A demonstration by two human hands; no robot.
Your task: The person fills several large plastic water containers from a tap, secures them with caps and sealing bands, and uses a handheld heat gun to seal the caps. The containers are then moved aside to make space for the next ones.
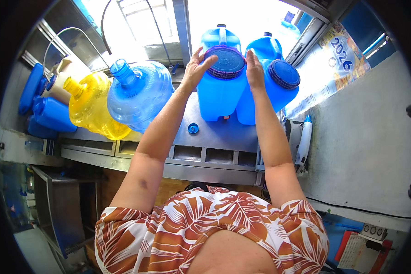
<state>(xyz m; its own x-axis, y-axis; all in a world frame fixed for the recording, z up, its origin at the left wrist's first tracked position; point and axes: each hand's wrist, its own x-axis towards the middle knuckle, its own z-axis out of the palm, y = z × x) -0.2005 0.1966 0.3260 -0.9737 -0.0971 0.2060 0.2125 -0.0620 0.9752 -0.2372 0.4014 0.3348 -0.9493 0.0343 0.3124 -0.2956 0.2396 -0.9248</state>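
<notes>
A blue plastic water container [220, 99] with a wide, wet screw cap [225, 63] stands upright before me on the metal counter [205, 135]. My left hand [196, 68] clasps its left side, the thumb lying over the cap's rim. On the other side, my right hand [254, 71] rests against the cap and container with raised fingers. The two hands hold it between them; the fingertips' far contact is hidden. Close by on the right, a second blue container [283, 89] leans slightly, its wide cap [284, 73] on. A small blue cap [193, 128] lies on the counter.
To the left are a clear blue round water bottle [140, 92], a yellow one [89, 102] and blue jugs [54, 114]. Thin hoses [78, 29] hang above. A white bottle-shaped device [304, 140] is beside the right wall [359, 144]. Recessed slots [219, 156] line the counter's front.
</notes>
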